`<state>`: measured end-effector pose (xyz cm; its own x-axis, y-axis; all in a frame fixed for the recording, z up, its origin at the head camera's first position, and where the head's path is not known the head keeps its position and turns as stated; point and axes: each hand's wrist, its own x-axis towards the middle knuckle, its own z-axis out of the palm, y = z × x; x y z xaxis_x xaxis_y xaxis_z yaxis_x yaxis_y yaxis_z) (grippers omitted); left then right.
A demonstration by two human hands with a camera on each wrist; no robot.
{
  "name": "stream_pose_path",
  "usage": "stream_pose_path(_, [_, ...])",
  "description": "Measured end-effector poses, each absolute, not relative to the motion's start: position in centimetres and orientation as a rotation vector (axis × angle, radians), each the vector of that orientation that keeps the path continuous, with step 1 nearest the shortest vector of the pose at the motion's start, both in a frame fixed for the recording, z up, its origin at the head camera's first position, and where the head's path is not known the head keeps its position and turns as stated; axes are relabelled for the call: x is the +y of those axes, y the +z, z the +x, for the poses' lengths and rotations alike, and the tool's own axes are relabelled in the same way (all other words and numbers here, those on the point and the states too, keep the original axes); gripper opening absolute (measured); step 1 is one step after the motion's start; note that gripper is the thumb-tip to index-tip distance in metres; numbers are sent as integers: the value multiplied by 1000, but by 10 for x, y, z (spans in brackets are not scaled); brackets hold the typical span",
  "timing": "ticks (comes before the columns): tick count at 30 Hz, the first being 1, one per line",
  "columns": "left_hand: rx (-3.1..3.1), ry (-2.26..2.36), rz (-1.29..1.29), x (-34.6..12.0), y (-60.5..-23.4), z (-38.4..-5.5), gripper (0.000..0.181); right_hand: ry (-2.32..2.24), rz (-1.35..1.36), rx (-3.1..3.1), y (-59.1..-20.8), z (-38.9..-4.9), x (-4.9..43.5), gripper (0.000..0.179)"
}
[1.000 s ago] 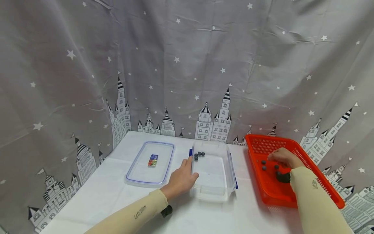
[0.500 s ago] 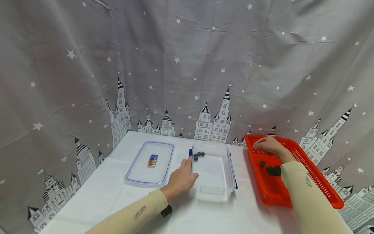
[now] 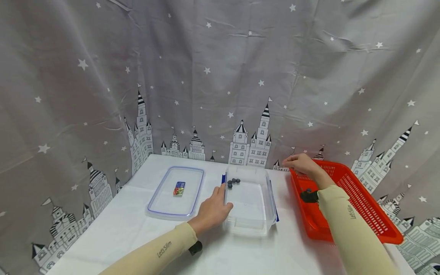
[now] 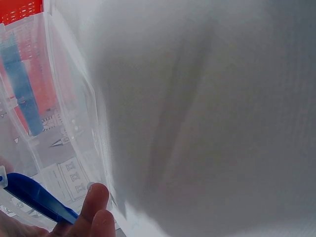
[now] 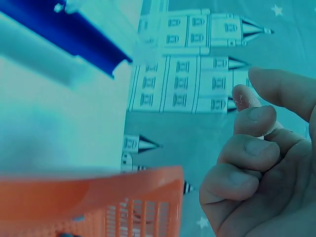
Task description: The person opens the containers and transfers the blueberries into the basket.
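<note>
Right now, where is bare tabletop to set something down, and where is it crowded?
Bare white tabletop lies between the clear container and the red basket, and in front of the container. The left hand crowds the near part of the gap between the container and lid.

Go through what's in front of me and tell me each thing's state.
Clear container: open, upright
Container lid: off, lying flat
Blue latches: undone
Dark berries: bunched in the container's far left corner
Red basket: open-topped, more berries inside, partly hidden
Left hand: holding the container's left side
Right hand: fingers curled; anything held unclear
</note>
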<state>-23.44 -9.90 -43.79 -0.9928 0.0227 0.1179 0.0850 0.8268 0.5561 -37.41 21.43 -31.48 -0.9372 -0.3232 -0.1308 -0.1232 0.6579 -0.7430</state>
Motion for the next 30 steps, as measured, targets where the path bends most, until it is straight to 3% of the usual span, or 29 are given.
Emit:
stream_pose_path(11, [-2900, -889, -84, -98, -437, -233, 78, -1241, -359, 2537, -322, -374, 177, 28])
stream_pose_path(30, [-2916, -887, -71, -98, -438, -236, 79, -1379, -333, 2381, -348, -382, 120, 28])
